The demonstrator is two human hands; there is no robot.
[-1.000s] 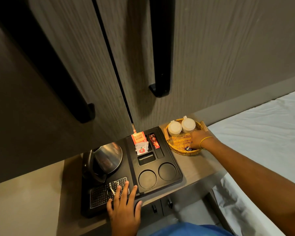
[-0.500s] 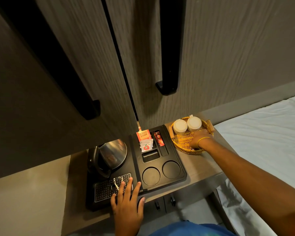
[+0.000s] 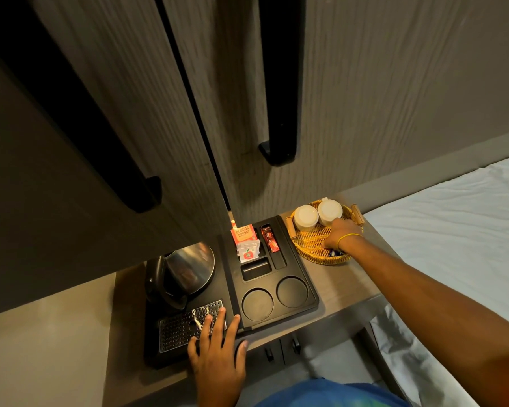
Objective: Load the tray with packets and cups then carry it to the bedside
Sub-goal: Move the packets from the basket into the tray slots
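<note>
The black tray [image 3: 303, 284] is pressed flat by the open left hand [image 3: 218, 346] at its near edge, its 2 round wells empty ahead of the fingers. The right hand [image 3: 340, 235] is reached into the basket [image 3: 309, 245], touching 1 of 2 upturned cups [image 3: 329, 212]; its grasp cannot be told. Packets [image 3: 247, 243] are stood in the tray's far slots.

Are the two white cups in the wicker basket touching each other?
Touching. The head view shows the left cup and right cup pressed side by side, without a gap, in the wicker basket.

kettle [image 3: 185, 271] left | tray [image 3: 312, 292] centre | basket [image 3: 312, 245] right, cups [image 3: 318, 217] inside
</note>
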